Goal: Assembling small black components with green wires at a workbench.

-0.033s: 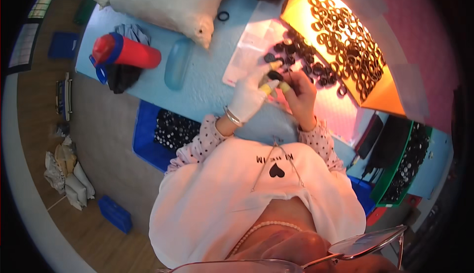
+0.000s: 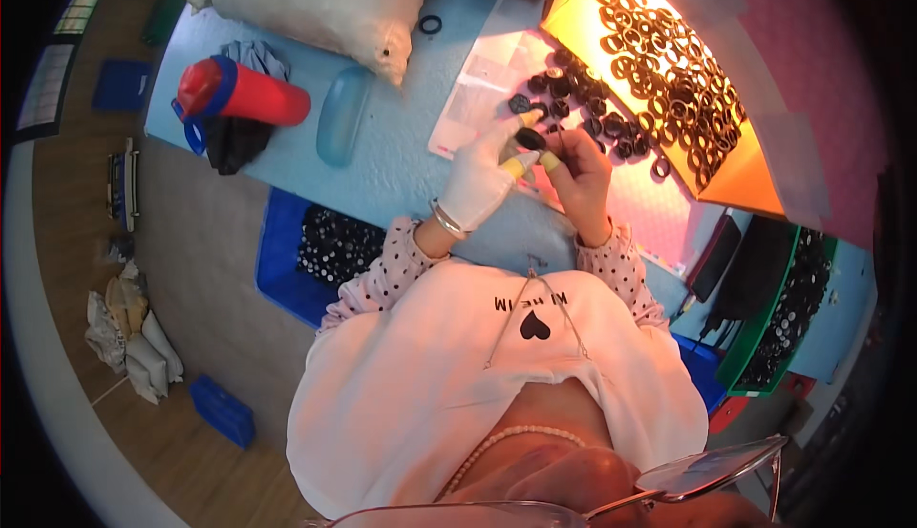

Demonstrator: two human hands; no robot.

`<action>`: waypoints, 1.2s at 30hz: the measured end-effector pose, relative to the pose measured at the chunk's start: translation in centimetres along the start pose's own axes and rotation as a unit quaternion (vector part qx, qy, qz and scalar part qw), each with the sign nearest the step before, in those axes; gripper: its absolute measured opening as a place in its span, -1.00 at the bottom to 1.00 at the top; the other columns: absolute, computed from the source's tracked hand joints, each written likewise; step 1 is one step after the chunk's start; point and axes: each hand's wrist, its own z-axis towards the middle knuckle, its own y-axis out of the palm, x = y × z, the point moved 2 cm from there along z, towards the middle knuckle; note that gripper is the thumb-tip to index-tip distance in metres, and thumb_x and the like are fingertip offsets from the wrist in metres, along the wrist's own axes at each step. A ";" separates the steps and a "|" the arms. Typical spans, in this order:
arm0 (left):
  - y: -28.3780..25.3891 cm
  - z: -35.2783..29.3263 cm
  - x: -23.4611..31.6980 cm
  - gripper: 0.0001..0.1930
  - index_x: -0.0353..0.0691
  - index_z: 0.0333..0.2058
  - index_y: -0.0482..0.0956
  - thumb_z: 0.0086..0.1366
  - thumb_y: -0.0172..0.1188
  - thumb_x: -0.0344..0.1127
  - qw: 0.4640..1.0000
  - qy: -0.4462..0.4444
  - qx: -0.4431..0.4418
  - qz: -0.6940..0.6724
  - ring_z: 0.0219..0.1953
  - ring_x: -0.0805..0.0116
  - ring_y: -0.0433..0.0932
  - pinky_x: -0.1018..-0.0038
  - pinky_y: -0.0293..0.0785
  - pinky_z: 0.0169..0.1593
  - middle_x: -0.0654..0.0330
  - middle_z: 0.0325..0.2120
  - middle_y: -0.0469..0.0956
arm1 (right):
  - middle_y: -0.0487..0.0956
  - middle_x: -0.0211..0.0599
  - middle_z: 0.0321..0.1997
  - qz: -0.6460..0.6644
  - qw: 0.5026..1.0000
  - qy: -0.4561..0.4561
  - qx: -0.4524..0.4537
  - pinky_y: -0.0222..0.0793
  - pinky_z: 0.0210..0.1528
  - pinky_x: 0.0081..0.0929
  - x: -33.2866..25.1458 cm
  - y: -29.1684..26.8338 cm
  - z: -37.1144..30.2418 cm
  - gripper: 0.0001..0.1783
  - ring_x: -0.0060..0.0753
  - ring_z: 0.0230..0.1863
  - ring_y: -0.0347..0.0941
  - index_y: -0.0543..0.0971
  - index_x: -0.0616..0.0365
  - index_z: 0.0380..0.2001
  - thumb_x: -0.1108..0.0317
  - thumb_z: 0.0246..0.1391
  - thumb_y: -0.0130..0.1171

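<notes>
My left hand (image 2: 480,180), in a white glove with yellow wraps on its fingers, grips a small round black part (image 2: 529,138) between thumb and fingertips. Close against it on the right, my right hand (image 2: 583,182) has its fingers curled in a pinch, with a yellow wrap on the thumb. Whatever sits in that pinch is too small and shaded to make out. Just beyond both hands, several loose black round parts (image 2: 611,127) lie on a pale, pink-lit sheet (image 2: 478,89). Many black rings (image 2: 683,108) fill a brightly lit yellow-orange tray (image 2: 750,179) at the far right.
On the blue table (image 2: 406,160) are a red bottle (image 2: 258,96), a translucent blue case (image 2: 344,117), a stuffed pale sack (image 2: 315,3) and a lone black ring (image 2: 431,25). A blue bin (image 2: 277,285) of small parts stands left, a green bin (image 2: 755,337) right.
The black part between my fingers shows a little more of its round face and sits slightly higher. My hands stay in nearly the same place.
</notes>
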 end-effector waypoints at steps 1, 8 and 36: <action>0.0 0.1 0.1 -0.49 -0.25 0.19 0.42 0.26 0.25 -0.45 0.998 0.037 0.003 0.053 -0.41 0.66 0.49 0.66 0.48 -0.32 0.31 -0.27 0.57 | 0.63 -0.34 -0.32 0.032 0.999 -0.004 -0.003 0.45 -0.30 -0.69 0.0 0.0 0.1 -0.79 -0.69 -0.32 0.52 0.48 0.36 -0.20 0.69 0.06 0.18; 0.6 -2.3 1.3 -0.44 -0.28 0.21 0.38 0.23 0.29 -0.42 0.997 0.052 -0.001 0.048 -0.44 0.60 0.48 0.62 0.44 -0.37 0.32 -0.31 0.52 | 0.60 -0.43 -0.41 -0.019 0.998 -0.056 -0.038 0.38 -0.33 -0.76 -1.2 0.4 -1.2 -0.79 -0.76 -0.41 0.46 0.53 0.31 -0.24 0.69 0.01 0.19; -20.8 -23.9 -9.0 -0.45 -0.32 0.21 0.36 0.19 0.13 -0.50 0.921 -0.298 0.182 0.170 -0.16 0.29 0.64 0.49 0.58 -0.19 -0.01 -0.05 0.55 | 0.62 -0.20 -0.44 -0.388 0.902 -0.086 0.170 0.45 -0.40 -0.51 0.7 -10.6 0.0 -0.83 -0.43 -0.45 0.58 0.61 0.20 -0.25 0.53 0.05 0.17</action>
